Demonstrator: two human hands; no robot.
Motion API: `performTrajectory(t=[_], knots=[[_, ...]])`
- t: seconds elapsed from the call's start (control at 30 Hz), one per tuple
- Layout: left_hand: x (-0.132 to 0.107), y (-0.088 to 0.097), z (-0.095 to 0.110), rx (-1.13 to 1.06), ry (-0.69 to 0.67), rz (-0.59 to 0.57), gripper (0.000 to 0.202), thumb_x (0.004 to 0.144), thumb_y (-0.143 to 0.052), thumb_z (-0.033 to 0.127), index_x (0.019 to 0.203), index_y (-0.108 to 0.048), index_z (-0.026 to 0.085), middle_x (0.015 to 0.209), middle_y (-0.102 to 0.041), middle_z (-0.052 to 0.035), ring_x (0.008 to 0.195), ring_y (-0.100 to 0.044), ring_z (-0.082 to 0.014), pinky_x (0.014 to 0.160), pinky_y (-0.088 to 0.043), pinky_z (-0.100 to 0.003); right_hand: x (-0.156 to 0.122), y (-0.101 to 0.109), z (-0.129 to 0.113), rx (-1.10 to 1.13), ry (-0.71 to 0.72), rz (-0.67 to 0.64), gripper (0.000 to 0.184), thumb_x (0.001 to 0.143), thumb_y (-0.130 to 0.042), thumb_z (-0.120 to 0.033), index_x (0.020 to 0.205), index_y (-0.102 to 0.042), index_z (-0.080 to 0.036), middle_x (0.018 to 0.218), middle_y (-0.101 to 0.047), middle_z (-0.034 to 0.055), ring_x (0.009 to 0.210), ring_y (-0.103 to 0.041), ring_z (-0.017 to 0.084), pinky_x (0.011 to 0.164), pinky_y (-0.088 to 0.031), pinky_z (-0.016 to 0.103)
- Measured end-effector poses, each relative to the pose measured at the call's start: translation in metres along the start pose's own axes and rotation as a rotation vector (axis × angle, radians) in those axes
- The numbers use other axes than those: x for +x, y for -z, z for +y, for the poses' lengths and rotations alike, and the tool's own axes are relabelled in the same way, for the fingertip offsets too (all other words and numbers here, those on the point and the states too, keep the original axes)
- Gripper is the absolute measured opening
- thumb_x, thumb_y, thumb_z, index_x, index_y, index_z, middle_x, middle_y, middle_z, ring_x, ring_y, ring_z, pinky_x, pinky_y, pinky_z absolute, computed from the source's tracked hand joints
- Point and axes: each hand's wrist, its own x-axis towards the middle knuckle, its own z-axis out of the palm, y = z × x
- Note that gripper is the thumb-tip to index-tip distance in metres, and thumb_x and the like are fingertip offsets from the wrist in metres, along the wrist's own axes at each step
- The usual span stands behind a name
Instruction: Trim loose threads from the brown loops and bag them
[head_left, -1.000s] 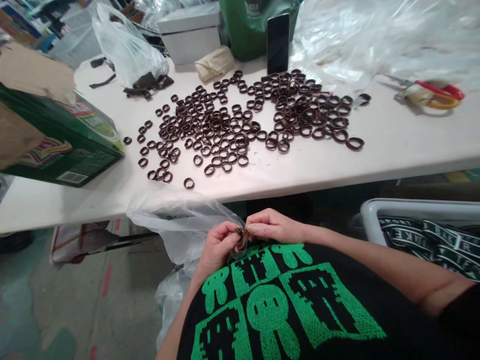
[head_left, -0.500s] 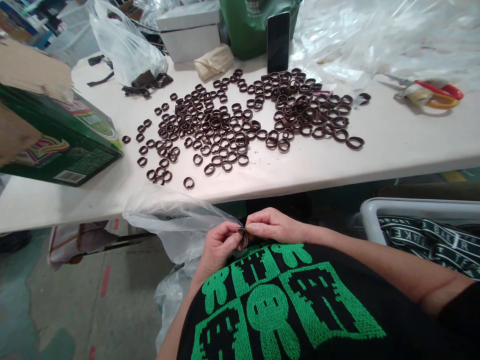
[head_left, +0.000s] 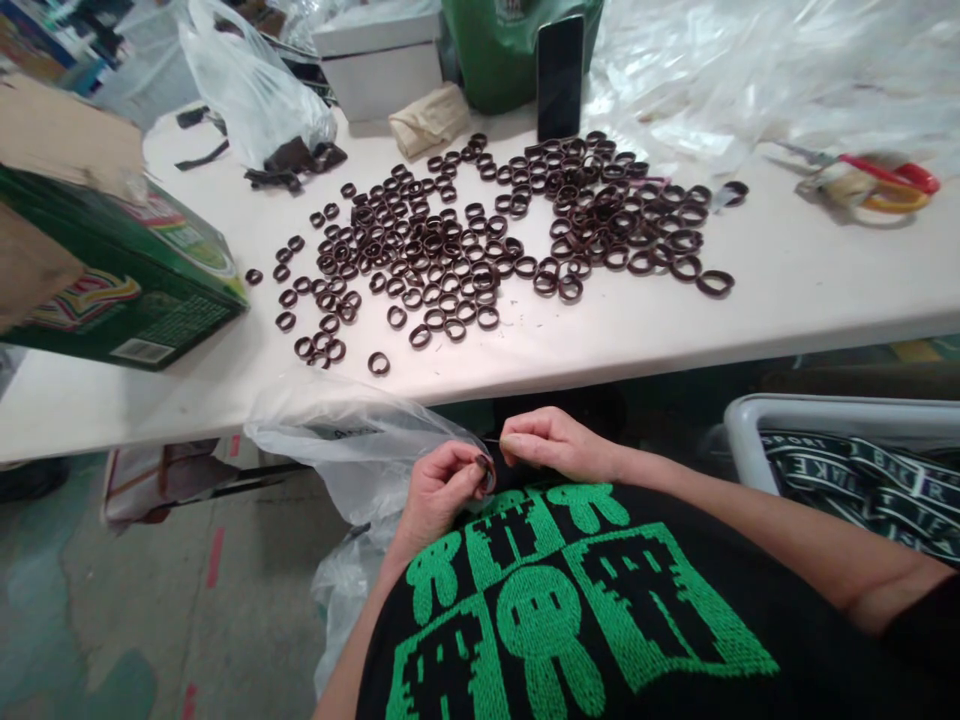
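Note:
Close to my lap, my left hand (head_left: 444, 487) pinches a small dark brown loop (head_left: 490, 474) between thumb and fingers. Just right of it, my right hand (head_left: 546, 438) is closed in a pinch, slightly apart from the loop. Something thin and dark shows at its fingertips, too small to name. On the white table (head_left: 600, 345) in front lie a great many similar brown loops (head_left: 442, 255), scattered and piled. The nearest single loop (head_left: 379, 363) lies by the front edge.
A green cardboard box (head_left: 180, 300) stands at left. Behind the loops are a phone (head_left: 559, 80), a green bag (head_left: 487, 60) and a white box (head_left: 379, 75). Scissors (head_left: 885, 188) lie right. A clear plastic bag (head_left: 352, 430) hangs off the edge; a grey bin (head_left: 750, 425) holds printed straps.
My right hand has drawn away slightly to the right and up from the loop, opening a small gap. My left hand still holds the loop in nearly the same place.

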Motion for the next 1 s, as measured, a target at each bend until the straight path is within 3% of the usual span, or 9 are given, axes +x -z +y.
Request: performTrajectory(t=[0.37, 0.7, 1.0], knots=[[0.0, -0.004, 0.007, -0.038, 0.013, 0.043, 0.025, 0.076, -0.078, 0.041, 0.078, -0.069, 0.018, 0.059, -0.061, 0.0016, 0.053, -0.05, -0.0101, 0.055, -0.038, -0.024, -0.002, 0.002, 0.002, -0.095, 0.032, -0.056, 0.049, 0.092, -0.049, -0.057, 0.077, -0.06, -0.012, 0.064, -0.046, -0.0023, 0.06, -0.038, 0.01, 0.055, -0.031, 0.023], [0.003, 0.002, -0.005, -0.057, -0.021, 0.0, 0.015, 0.082, -0.074, 0.034, 0.082, -0.071, 0.019, 0.06, -0.061, 0.0025, 0.055, -0.051, -0.0098, 0.055, -0.038, -0.022, -0.002, 0.003, 0.004, -0.219, 0.097, -0.022, 0.048, 0.093, -0.049, -0.055, 0.081, -0.067, -0.012, 0.066, -0.052, -0.0005, 0.06, -0.042, 0.01, 0.055, -0.033, 0.022], [0.003, 0.003, -0.008, -0.069, 0.046, -0.013, 0.023, 0.078, -0.077, 0.039, 0.08, -0.07, 0.018, 0.059, -0.06, 0.0023, 0.053, -0.049, -0.0098, 0.055, -0.038, -0.023, 0.001, 0.003, 0.008, -0.05, 0.011, -0.111, 0.052, 0.091, -0.049, -0.06, 0.077, -0.063, -0.011, 0.063, -0.047, -0.0022, 0.058, -0.037, 0.01, 0.053, -0.03, 0.022]])
